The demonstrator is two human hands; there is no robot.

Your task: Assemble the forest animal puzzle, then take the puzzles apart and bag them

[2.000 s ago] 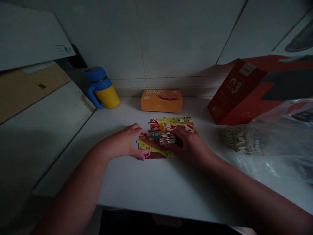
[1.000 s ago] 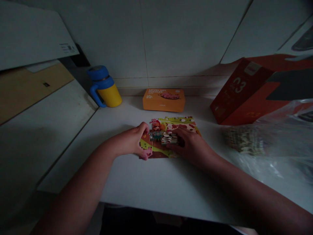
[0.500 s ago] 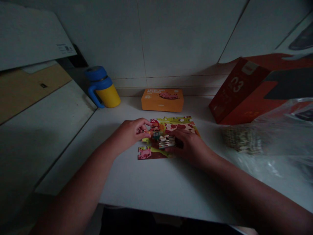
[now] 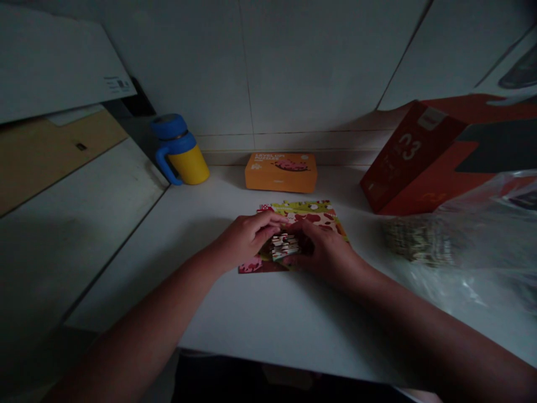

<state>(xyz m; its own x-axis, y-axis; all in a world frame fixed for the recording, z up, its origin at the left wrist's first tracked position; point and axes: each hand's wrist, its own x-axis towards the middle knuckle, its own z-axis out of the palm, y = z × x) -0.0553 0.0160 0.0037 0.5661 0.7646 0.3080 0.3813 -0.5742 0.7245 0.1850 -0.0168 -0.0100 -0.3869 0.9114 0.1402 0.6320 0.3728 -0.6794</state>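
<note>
A stack of jigsaw puzzle pieces (image 4: 284, 246) is gripped in my right hand (image 4: 325, 249), its edges facing left. My left hand (image 4: 251, 238) is beside the stack, fingers bent with the tips near its upper left; whether a piece is between them I cannot make out. Below both hands, a partly joined jigsaw puzzle (image 4: 312, 218) lies flat on the white table (image 4: 251, 319). Its picture shows a brown-patched cow, green grass and a pink animal at the lower left. Both hands cover its middle.
Behind the puzzle stands an orange puzzle box (image 4: 280, 174). A blue and yellow mug (image 4: 184, 154) is at the back left. On the right are a large red box (image 4: 411, 157) and a clear plastic bag (image 4: 482, 235) by a stack of pieces (image 4: 415, 240). White boards (image 4: 62, 224) border the left.
My left hand has moved right, from the puzzle's left edge to the stack in my right hand. My right hand still holds the stack. The view has shifted slightly.
</note>
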